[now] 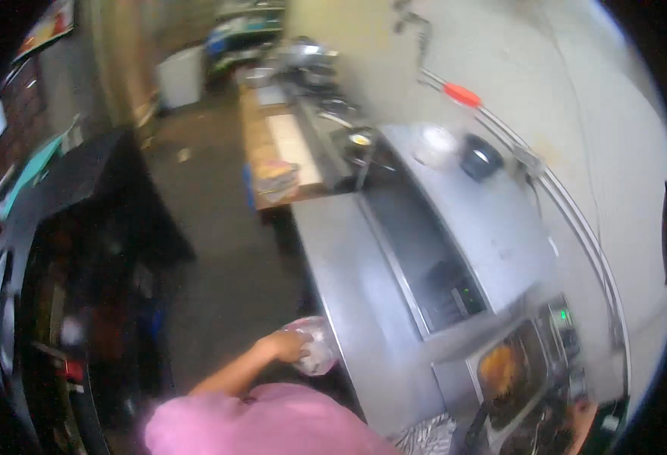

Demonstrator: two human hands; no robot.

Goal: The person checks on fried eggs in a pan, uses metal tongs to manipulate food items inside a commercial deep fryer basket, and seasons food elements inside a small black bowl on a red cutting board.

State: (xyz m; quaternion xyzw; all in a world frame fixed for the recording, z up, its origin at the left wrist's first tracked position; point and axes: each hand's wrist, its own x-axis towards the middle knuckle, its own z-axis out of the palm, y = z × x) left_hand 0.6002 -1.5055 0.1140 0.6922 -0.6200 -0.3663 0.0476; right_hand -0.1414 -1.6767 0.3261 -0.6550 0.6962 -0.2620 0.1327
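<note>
My left hand [287, 346] is closed on a clear plastic bag [317, 354] with whitish contents and some pink on it. The bag hangs beside the front edge of the stainless steel counter [350, 261]. At the lower right, what appears to be my right hand [582, 418] is partly seen beside the fryer-like appliance [510, 375]; blur hides its fingers and whether it holds anything. Something orange-yellow [499, 368] shows inside that appliance. A black-and-white striped cloth [429, 435] lies near the counter's lower edge.
A dark recessed panel [419, 239] runs along the counter. Behind it stand a white container [434, 145] and a black pot [481, 157]. Farther off, a wooden table [254, 136] bears a bagged item [276, 179]. A black cabinet [95, 239] stands left across the floor.
</note>
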